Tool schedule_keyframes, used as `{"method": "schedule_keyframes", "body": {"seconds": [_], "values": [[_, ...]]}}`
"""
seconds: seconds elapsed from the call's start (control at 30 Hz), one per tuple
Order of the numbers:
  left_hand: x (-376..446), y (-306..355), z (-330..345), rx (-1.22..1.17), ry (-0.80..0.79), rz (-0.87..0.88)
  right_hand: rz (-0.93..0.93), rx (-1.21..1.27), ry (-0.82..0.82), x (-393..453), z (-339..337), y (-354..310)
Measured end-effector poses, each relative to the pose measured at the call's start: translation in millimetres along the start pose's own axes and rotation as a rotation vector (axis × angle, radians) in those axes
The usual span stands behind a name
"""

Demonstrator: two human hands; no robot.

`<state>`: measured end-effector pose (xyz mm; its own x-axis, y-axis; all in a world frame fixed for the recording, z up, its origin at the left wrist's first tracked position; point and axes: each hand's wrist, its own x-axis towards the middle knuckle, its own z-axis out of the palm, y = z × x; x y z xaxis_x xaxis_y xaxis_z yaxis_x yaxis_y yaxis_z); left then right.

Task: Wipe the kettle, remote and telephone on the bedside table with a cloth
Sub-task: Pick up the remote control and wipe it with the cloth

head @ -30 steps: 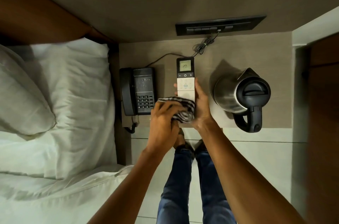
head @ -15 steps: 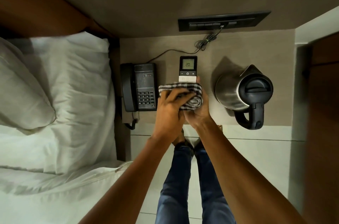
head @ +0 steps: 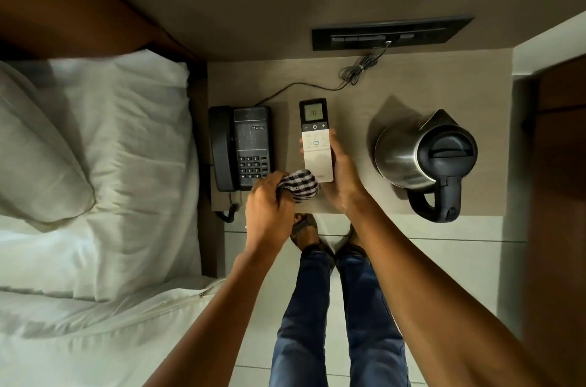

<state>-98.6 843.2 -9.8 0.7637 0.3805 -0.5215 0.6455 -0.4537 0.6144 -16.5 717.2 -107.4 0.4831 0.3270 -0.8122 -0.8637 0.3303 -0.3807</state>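
Observation:
A white remote (head: pixel 317 148) with a dark screen end is held over the middle of the bedside table (head: pixel 355 95) by my right hand (head: pixel 344 179), gripped from its right side and underneath. My left hand (head: pixel 269 212) clutches a bunched black-and-white checked cloth (head: pixel 301 185), which touches the near left corner of the remote. A black telephone (head: pixel 241 147) with its handset on the left lies on the table's left part. A steel kettle (head: pixel 421 155) with a black lid and handle stands on the right part.
A bed with white pillows (head: pixel 41 145) and sheets (head: pixel 133 164) fills the left. A black switch panel (head: pixel 390 34) sits on the wall behind the table, with a coiled cable (head: pixel 358 69) below it. A brown wooden panel (head: pixel 561 196) is on the right. My legs and feet (head: pixel 320 240) stand on pale floor tiles.
The cloth has slid from the middle of the remote down to its near end, uncovering the white button face. My right hand has kept hold of the remote.

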Motion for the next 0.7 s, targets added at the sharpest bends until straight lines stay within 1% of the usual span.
{"method": "schedule_keyframes", "body": {"seconds": [0.1, 0.17, 0.3, 0.47, 0.57, 0.7], "values": [[4.9, 0.0, -3.3, 0.001, -0.002, -0.001, -0.021, -0.073, 0.158, 0.6, -1.9, 1.0], [5.2, -3.1, -3.2, -0.013, -0.004, -0.018, -0.074, -0.136, 0.219, 1.4, -4.5, 2.5], [2.5, -10.1, -1.6, -0.048, 0.003, -0.056, -0.182, -0.236, 0.263, 3.1, -4.9, 6.0], [4.3, -13.4, 0.4, -0.078, 0.001, -0.078, -0.254, -0.358, 0.322, 10.9, -3.8, 12.4], [7.9, -12.0, -0.9, -0.105, 0.015, -0.067, -0.326, -0.493, 0.389, 15.5, -4.7, 17.8], [13.0, -11.9, -2.9, -0.127, 0.021, -0.045, -0.382, -0.553, 0.470, 18.8, -9.8, 23.3]]}}
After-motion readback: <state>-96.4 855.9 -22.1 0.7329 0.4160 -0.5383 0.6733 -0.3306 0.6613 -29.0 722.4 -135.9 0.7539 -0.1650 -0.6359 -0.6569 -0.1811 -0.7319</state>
